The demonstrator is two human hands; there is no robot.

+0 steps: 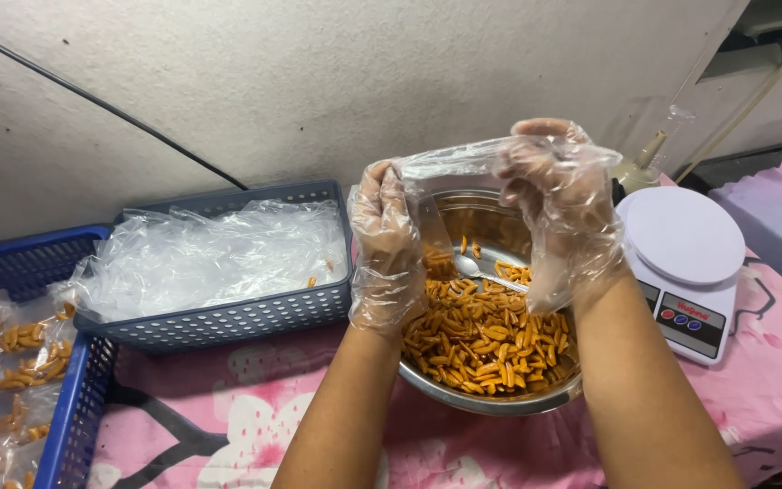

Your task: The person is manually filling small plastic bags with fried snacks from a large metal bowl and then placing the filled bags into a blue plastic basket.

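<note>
My left hand and my right hand, both in thin clear plastic gloves, hold a clear plastic bag stretched between them above a steel bowl. The bowl is filled with orange stick-shaped snacks. A metal spoon lies in the bowl among the snacks, just below the bag. A few snack pieces show through the bag near my left hand.
A grey-blue basket of empty clear bags stands left of the bowl. A blue basket at far left holds filled snack packets. A white kitchen scale sits right of the bowl. A pink flowered cloth covers the table; a wall rises behind.
</note>
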